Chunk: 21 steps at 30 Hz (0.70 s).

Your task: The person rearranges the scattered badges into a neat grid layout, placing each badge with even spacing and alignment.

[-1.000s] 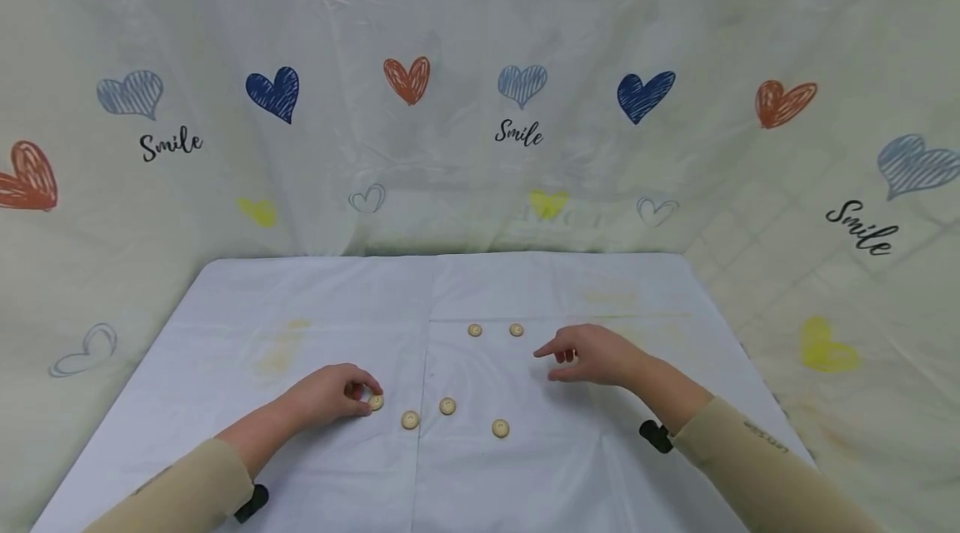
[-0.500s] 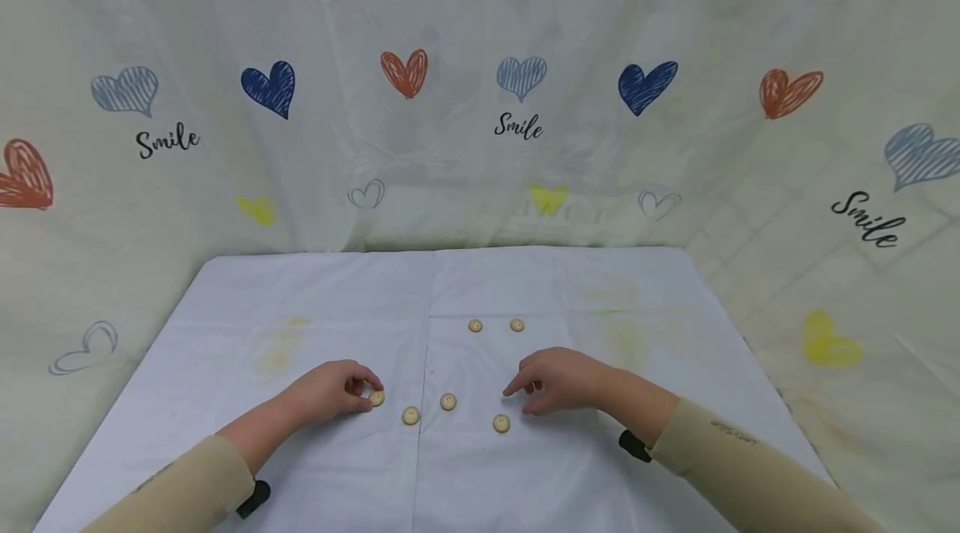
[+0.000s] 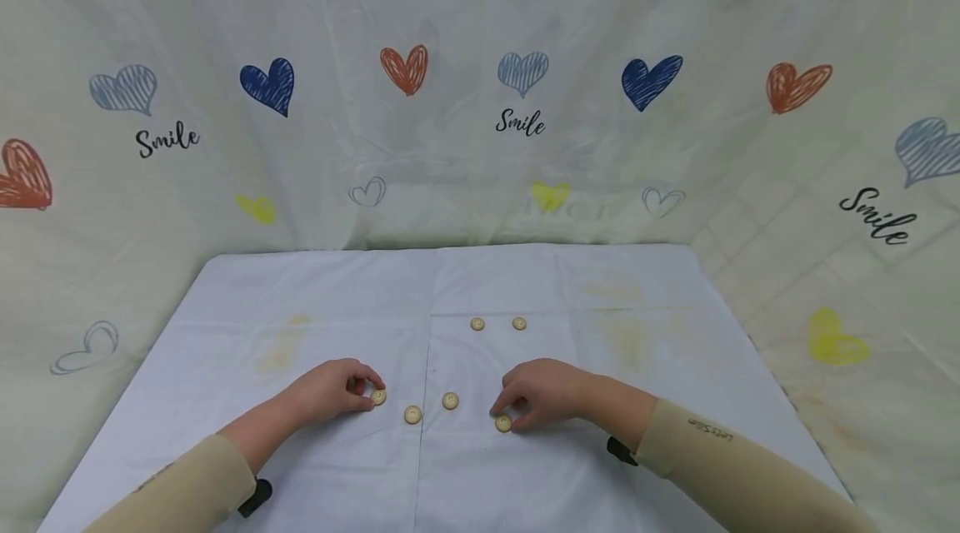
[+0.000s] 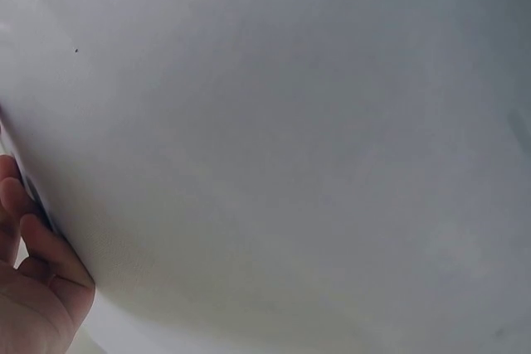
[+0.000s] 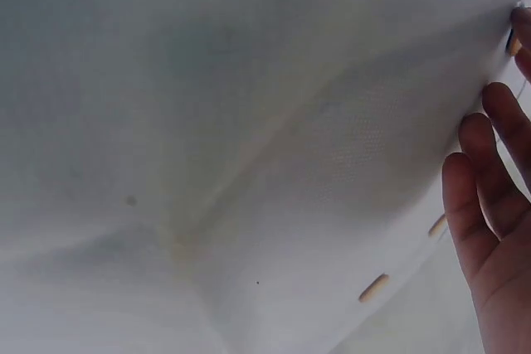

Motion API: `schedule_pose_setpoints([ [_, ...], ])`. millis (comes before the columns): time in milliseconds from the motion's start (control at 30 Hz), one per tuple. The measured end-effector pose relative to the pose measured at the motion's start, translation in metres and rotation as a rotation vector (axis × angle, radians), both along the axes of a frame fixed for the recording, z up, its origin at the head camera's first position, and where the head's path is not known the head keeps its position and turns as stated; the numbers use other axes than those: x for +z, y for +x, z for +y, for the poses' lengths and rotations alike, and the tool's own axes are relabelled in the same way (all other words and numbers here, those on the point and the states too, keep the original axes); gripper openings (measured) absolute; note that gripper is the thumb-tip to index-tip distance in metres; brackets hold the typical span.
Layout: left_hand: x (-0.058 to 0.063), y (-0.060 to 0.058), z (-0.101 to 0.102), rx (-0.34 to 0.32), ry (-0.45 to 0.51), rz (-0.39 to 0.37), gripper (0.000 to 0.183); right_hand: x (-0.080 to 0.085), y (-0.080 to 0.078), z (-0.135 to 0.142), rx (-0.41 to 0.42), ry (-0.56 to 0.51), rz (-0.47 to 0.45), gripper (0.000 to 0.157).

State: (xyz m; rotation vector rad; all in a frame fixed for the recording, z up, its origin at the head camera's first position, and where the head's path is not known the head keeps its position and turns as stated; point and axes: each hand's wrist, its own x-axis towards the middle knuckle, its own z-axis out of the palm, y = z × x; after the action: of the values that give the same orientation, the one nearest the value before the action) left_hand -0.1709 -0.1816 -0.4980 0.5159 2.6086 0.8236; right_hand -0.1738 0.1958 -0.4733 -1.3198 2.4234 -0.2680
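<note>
A pale backdrop (image 3: 330,133), printed with hearts (image 3: 267,87), stands behind and beside a table covered by a white cloth (image 3: 247,291). The far edge of the table lies against the backdrop, and its two side edges spread outward toward the person. Each hand is well apart from the side edge nearest to it, and between the far edge and the six buttons there is a wide part of cloth. The left hand (image 3: 333,387) pinches the left button (image 3: 378,396) with thumb and index finger. The right hand (image 3: 543,391) does the same with the right button (image 3: 503,423); in the right wrist view its other fingers are only slightly bent. Between the hands lie a third button (image 3: 412,415) and, a little farther, a fourth button (image 3: 450,400), near each other and not touching. Beyond the right hand, a fifth button (image 3: 477,323) and a sixth button (image 3: 519,322) lie flat, side by side and apart.
</note>
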Motion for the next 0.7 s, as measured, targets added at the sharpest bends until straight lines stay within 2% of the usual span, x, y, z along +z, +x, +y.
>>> schedule_pose_setpoints([
  [433,0.0079,0.0013,0.0008,-0.014,0.006,-0.008,0.020,-0.0018,-0.0027,-0.0048,0.053,0.009,0.066,0.018],
  [700,0.0054,0.0016,0.0003,-0.022,0.012,-0.004,0.020,0.0039,-0.0035,0.0014,-0.022,-0.017,0.039,0.018],
])
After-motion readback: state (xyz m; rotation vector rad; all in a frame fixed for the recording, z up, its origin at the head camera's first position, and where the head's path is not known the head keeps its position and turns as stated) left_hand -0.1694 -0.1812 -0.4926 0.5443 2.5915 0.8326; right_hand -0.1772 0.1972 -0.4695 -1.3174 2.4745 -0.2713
